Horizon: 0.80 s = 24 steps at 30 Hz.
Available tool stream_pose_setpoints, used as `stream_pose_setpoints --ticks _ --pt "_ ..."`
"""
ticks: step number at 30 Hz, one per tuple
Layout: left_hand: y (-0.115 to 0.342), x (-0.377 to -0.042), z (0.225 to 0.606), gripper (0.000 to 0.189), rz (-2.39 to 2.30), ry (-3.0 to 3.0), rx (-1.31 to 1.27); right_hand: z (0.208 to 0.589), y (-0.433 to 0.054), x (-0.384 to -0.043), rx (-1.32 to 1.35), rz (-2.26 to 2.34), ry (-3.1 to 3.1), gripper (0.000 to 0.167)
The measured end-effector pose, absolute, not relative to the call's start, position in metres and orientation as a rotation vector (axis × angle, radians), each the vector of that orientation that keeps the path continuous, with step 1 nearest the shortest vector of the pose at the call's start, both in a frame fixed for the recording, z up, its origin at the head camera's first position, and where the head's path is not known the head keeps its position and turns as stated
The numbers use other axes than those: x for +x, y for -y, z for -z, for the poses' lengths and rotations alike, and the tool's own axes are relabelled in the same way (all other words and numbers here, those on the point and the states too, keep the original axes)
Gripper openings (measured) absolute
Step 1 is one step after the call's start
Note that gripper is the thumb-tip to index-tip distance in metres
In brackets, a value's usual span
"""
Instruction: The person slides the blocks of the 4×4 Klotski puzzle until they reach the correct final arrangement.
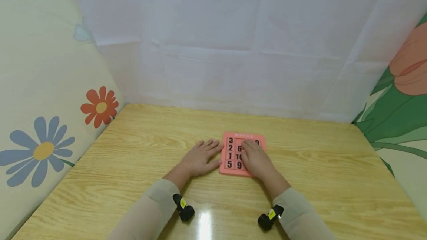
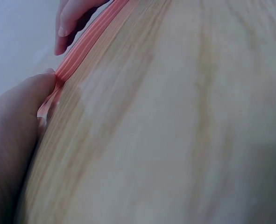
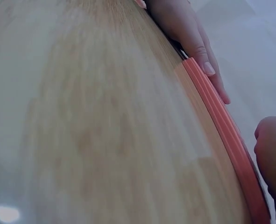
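Observation:
A pink number slide puzzle lies flat on the wooden table, black digits on its tiles. At its left edge rests my left hand, fingers extended, the thumb touching the frame's lower left side. My right hand lies over the right half, fingertips on the tiles near the top, hiding several of them. Uncovered tiles in the left columns show 3, 2, 1, 5, 6, 10 and 9. The left wrist view catches the puzzle's side by the left thumb. In the right wrist view, the right hand is partly cut off.
The wooden table stretches around the puzzle and reflects a bright light spot near the front. A white cloth hangs behind it. Flower-patterned panels stand at both sides. Black wrist cameras sit on both sleeves.

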<state>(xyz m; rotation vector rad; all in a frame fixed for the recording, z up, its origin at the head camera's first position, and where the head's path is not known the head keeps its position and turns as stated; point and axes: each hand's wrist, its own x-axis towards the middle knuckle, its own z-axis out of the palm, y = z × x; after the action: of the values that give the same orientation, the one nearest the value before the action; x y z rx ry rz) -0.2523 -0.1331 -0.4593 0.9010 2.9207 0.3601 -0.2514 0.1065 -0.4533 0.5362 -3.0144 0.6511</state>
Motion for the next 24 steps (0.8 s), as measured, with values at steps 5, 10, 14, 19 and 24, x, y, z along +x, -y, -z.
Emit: stream_pose_setpoints --ticks 5,10,14,19,24 --pt "0.131 -0.252 0.457 0.065 -0.351 -2.923 0.892 0.451 -0.097 -0.255 0.574 -0.653 3.055 0.049" --pt "0.130 -0.251 0.455 0.065 -0.343 -2.919 0.886 0.451 -0.090 -0.257 0.625 -0.643 3.076 0.049" --pt "0.131 -0.250 0.456 0.065 -0.339 -2.920 0.891 0.451 -0.085 -0.258 0.652 -0.638 3.075 0.049" --pt "0.131 -0.250 0.457 0.065 -0.340 -2.923 0.891 0.451 -0.082 -0.259 0.659 -0.616 3.095 0.050" --pt "0.132 -0.251 0.456 0.065 -0.336 -2.926 0.891 0.450 -0.082 -0.259 0.662 -0.606 3.094 0.049"
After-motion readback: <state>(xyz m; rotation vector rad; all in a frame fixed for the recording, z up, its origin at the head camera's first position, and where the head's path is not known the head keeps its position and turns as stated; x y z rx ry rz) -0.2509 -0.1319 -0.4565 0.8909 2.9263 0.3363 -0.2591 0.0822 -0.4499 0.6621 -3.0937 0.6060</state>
